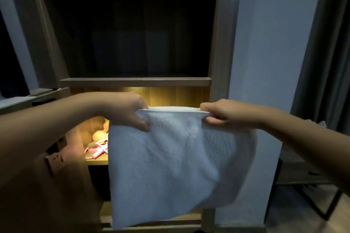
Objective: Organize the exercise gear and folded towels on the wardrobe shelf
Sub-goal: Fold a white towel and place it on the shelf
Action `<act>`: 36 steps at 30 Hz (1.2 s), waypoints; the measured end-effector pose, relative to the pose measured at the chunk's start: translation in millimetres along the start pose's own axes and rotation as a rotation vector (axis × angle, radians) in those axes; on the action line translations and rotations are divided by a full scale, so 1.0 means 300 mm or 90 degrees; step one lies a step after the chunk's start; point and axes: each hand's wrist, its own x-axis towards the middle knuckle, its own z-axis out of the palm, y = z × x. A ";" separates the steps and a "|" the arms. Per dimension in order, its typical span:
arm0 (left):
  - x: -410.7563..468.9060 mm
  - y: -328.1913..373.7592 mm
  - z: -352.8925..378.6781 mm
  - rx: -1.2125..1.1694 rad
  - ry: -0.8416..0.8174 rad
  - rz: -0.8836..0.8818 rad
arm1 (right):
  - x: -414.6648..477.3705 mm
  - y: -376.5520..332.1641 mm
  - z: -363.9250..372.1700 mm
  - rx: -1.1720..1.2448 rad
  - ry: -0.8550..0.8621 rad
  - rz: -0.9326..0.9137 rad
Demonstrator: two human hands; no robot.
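grey curtain (322,43), power socket (55,160)

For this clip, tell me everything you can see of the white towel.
The towel is white and looks like thick, fluffy terry cloth. It seems doubled over: two layers show along its straight top edge. The left hand pinches its top left corner and the right hand its top right corner, holding it taut. It hangs down in front of the lit shelf, hiding most of it. Its lower part is blurred and bulges to the right.

The towel (170,166) hides most of the lit shelf (96,161).
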 end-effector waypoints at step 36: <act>0.500 -0.436 0.300 0.154 0.011 -0.190 | 0.506 0.345 0.300 0.066 -0.129 0.223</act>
